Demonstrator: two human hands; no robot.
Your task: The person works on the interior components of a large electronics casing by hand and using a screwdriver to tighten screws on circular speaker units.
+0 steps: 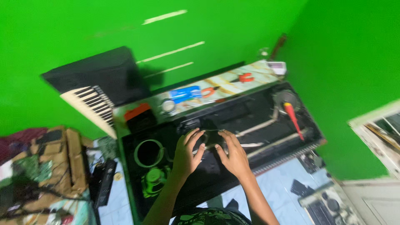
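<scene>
Both hands sit mid-case in the opened keyboard case (266,112): left hand (186,152) and right hand (234,154), fingers spread on a dark part (208,139). Screwdriver (293,116) idle near the right edge; work looks unfinished.

Head view, lower centre of the frame. Two bare forearms rise from the bottom edge, ending in the left hand (187,153) and the right hand (234,155). No sleeves, gloves, rings or wristbands show, though motion blur limits certainty. At the bottom edge, a dark garment (208,217) with what appears to be a green print.
</scene>
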